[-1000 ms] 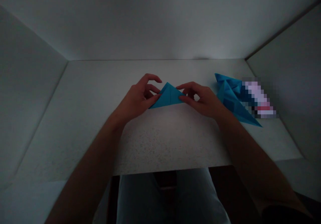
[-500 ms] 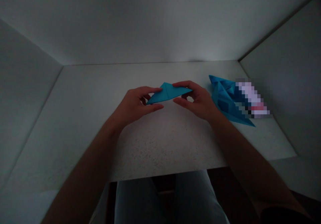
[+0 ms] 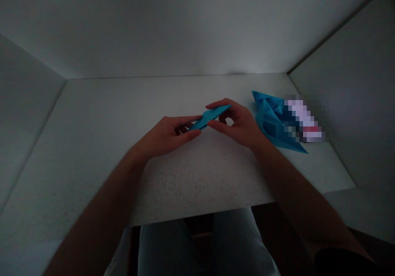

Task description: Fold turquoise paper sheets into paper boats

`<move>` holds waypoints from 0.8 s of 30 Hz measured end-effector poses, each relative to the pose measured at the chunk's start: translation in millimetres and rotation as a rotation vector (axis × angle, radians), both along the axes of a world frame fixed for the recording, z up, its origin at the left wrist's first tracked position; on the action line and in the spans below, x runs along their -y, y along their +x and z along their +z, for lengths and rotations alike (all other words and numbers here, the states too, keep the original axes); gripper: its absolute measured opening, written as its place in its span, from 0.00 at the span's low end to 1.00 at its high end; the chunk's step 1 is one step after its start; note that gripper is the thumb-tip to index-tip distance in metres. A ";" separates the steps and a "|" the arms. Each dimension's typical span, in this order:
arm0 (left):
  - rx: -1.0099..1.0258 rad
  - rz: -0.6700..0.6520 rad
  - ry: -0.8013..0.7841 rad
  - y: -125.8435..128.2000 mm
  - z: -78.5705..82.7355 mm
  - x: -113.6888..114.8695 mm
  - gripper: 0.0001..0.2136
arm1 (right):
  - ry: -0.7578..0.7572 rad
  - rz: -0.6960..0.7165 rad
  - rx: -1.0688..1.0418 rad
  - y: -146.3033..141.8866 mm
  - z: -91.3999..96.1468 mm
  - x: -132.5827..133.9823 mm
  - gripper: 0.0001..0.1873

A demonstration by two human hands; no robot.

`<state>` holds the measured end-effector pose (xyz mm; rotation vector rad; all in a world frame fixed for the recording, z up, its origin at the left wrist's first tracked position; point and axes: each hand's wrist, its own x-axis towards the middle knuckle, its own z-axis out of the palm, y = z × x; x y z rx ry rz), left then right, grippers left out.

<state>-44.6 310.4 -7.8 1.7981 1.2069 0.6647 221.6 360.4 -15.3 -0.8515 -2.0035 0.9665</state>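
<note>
A small piece of folded blue paper (image 3: 211,114), narrow and pointed at both ends, is held between my two hands above the white table. My left hand (image 3: 168,134) pinches its left end, thumb on the near side and fingers on the far side. Around the right part, my right hand (image 3: 236,121) grips with the thumb at the near edge and the index finger along the far edge. The paper slants, its right tip higher in view than its left. Fingers cover part of both ends.
Larger folded blue paper shapes (image 3: 271,121) lie on the white table (image 3: 101,144) right of my right hand. Beside them is a blurred-out pinkish-white item (image 3: 304,119). Walls (image 3: 173,29) stand behind and at both sides. My legs (image 3: 234,243) are below the front edge.
The folded paper has turned, its right end tilting up, and it now shows a narrower face. My left hand's fingers have dropped slightly, and both hands have come closer together.
</note>
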 end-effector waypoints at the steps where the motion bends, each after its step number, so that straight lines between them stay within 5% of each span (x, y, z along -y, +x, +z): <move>1: 0.014 -0.007 -0.014 0.4 -1.3 -0.3 0.28 | 0.002 0.009 0.003 0.5 0.3 0.1 0.22; 11: 0.016 -0.073 0.003 10.9 -7.4 5.8 0.34 | 0.162 0.111 0.128 1.0 3.8 1.6 0.25; 15: 0.016 -0.049 -0.011 17.7 -8.0 7.2 0.28 | 0.211 0.159 0.195 -3.4 0.4 4.4 0.28; 24: 0.295 0.031 -0.057 13.7 -8.1 2.3 0.21 | 0.116 0.026 0.124 -0.8 -4.1 2.2 0.22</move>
